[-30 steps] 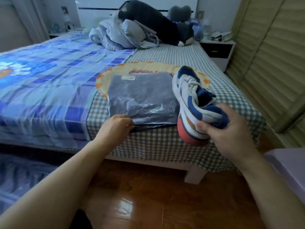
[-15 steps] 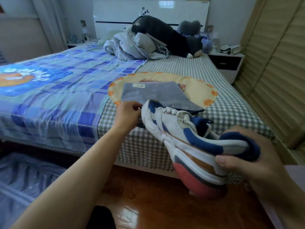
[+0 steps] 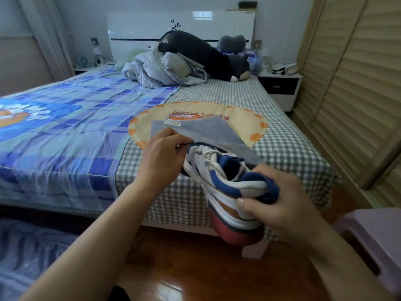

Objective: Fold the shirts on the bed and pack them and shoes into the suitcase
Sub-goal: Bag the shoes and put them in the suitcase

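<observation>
My right hand grips the heel of a white, blue and orange sneaker with a red sole, held over the bed's near edge. My left hand pinches the near edge of a folded grey shirt in a clear plastic bag and lifts it off the bed. The sneaker's toe sits just under the raised bag. The bag lies partly over a round yellow cushion on the checked sheet. At the lower left, a blue fabric surface, possibly the suitcase lining, shows on the floor.
A pile of pale clothes and dark plush toys lie near the headboard. A blue patterned cover spreads over the bed's left half. A lilac stool stands at the right, a nightstand beyond, and louvred doors on the right wall.
My right hand brought the sneaker down and toward me, toe under the bag. My left hand lifted the bagged shirt's near edge off the bed.
</observation>
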A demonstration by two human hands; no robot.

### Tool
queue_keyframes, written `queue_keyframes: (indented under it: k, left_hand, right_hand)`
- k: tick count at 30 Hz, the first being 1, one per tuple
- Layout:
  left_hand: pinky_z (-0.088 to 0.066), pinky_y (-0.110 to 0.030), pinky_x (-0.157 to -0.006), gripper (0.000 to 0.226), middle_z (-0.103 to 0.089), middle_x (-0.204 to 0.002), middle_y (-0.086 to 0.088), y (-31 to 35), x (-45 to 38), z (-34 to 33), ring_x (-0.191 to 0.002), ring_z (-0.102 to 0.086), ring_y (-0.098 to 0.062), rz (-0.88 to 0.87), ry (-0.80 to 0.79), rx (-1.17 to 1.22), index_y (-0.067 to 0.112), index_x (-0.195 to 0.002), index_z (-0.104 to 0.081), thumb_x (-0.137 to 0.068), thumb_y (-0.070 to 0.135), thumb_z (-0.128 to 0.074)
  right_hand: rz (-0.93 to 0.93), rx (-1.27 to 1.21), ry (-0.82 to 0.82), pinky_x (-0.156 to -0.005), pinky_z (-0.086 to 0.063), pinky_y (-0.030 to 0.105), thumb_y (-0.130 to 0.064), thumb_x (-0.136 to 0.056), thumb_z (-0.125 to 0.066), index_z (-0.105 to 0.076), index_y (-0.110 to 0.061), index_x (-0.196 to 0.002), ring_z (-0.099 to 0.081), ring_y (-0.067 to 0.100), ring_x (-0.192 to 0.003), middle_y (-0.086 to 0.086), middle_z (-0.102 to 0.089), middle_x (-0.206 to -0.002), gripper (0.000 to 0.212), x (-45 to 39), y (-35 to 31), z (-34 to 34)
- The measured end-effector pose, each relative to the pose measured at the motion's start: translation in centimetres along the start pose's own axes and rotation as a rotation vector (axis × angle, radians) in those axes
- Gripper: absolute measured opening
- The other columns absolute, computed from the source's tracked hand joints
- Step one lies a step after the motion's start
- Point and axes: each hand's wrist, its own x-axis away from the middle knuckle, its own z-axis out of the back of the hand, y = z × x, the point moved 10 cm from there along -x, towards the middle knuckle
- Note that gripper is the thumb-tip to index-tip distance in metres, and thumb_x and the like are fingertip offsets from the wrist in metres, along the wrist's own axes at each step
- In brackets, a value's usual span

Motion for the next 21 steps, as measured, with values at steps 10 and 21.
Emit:
queue_keyframes:
  k: [10,21]
  left_hand:
    - [-0.046,-0.024,-0.066,0.016,-0.061,-0.088,0.003,2.0,-0.2,1.8,-0.074,-0.056,-0.01,-0.03,0.117,0.019,0.012,-0.105,-0.079,-0.091,0.01,-0.071]
    - [-0.047,-0.038,-0.056,0.031,-0.059,-0.095,-0.009,-1.4,0.4,1.7,-0.077,-0.06,-0.03,-0.022,0.169,-0.213,0.008,-0.113,-0.072,-0.084,-0.006,-0.071]
  right_hand:
    - [0.133,0.451,0.178,-0.074,-0.039,0.015,-0.016,-0.083,-0.075,-0.064,-0.021,-0.104,-0.054,0.006,-0.091,-0.011,-0.058,-0.101,0.024,-5.7,2.0,-4.0]
    - [0.025,0.741,0.409,-0.079,-0.056,0.04,-0.015,-0.1,-0.055,-0.05,-0.012,-0.135,-0.058,0.03,-0.114,0.01,-0.051,-0.137,0.036,-11.9,4.4,-3.8]
